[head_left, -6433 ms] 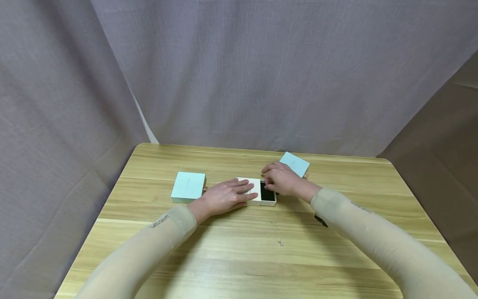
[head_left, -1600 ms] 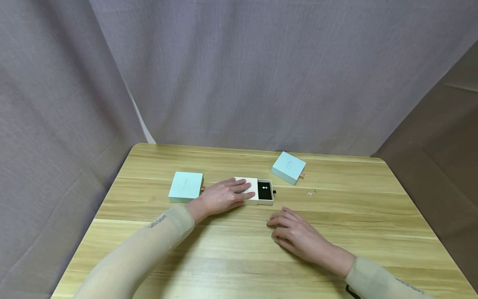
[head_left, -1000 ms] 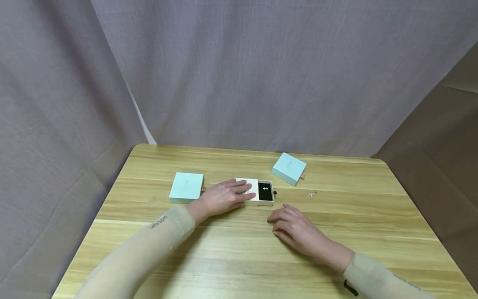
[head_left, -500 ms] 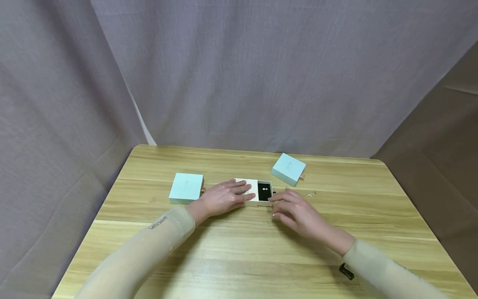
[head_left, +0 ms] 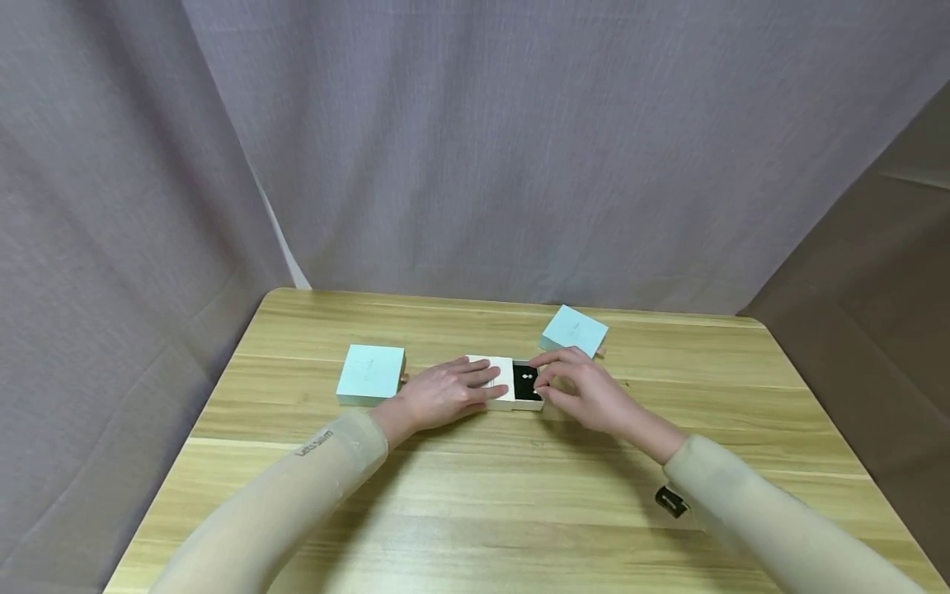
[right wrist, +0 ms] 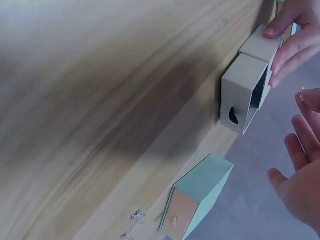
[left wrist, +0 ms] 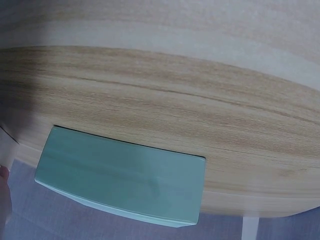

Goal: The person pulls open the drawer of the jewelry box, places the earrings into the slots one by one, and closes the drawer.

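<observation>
Curtained-off nook: grey drapes (head_left: 482,148), wood-grain table (head_left: 445,511).

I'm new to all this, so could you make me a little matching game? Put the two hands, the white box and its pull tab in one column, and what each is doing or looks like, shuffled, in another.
1. Left hand
2. Right hand
3. White drawer box
4. Pull tab

A. Slid partly open
B. Pinching a tiny shiny piece
C. Black, on the drawer's end face
D. Resting on the box's outer cover

Pairs: 1-D, 2-B, 3-A, 4-C
</observation>
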The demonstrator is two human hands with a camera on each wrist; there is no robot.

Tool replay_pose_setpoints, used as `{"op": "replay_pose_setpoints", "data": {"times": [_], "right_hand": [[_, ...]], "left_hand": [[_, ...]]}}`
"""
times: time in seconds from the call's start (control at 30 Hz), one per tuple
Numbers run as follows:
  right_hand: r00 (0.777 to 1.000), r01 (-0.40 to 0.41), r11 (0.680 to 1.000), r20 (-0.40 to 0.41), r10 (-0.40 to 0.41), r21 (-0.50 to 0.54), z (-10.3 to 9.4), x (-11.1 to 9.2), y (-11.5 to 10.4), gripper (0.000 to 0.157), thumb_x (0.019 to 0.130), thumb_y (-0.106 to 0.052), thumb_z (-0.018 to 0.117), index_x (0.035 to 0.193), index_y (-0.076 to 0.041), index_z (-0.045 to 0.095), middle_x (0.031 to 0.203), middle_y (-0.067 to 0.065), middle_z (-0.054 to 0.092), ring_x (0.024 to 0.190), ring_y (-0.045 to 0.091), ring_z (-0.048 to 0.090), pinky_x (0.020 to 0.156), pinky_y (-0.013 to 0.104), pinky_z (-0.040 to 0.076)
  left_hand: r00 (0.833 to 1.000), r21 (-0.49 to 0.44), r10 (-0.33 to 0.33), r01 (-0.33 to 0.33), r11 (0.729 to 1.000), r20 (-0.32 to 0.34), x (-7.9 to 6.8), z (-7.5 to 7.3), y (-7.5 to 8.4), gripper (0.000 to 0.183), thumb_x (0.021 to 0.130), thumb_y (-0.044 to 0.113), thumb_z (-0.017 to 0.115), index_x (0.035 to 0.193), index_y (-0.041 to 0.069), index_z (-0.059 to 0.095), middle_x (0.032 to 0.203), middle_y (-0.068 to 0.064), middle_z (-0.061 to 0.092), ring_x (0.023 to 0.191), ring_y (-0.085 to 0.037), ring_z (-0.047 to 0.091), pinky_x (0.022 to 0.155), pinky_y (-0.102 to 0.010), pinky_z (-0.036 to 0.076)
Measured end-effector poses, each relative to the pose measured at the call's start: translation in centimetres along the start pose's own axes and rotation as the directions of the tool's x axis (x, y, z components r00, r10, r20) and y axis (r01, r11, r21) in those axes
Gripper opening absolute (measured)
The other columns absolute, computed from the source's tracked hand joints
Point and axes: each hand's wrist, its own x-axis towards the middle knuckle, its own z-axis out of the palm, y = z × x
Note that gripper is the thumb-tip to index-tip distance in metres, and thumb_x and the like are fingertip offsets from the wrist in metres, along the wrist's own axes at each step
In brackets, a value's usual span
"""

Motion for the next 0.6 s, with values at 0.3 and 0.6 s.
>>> {"op": "replay_pose_setpoints", "data": {"times": [0.3,0.6], "right_hand": [[0.996,-0.085,0.995,0.044,0.083,0.045,0.2,1.3,0.7,0.009,0.1,-0.009,0.075,0.094,-0.016,0.076,0.134,0.01,0.071,0.132,0.037,0.059,0.114,0.061,0.046],[0.984,-0.157,0.985,0.093,0.149,0.077,0.7,2.0,1.4,0.012,0.102,-0.009,0.073,0.092,-0.015,0.076,0.135,0.013,0.07,0.134,0.04,0.057,0.116,0.063,0.042]], "left_hand": [[1.0,0.006,0.008,-0.008,1.0,-0.009,0.1,0.0,0.0,0.044,0.106,0.03,0.07,0.148,0.02,0.066,0.152,-0.011,0.062,0.141,-0.029,0.06,0.116,-0.045,0.051],[1.0,-0.001,0.006,-0.006,1.0,-0.012,0.0,0.1,0.0,0.045,0.105,0.03,0.071,0.148,0.02,0.067,0.152,-0.012,0.062,0.141,-0.029,0.059,0.116,-0.045,0.051]]}}
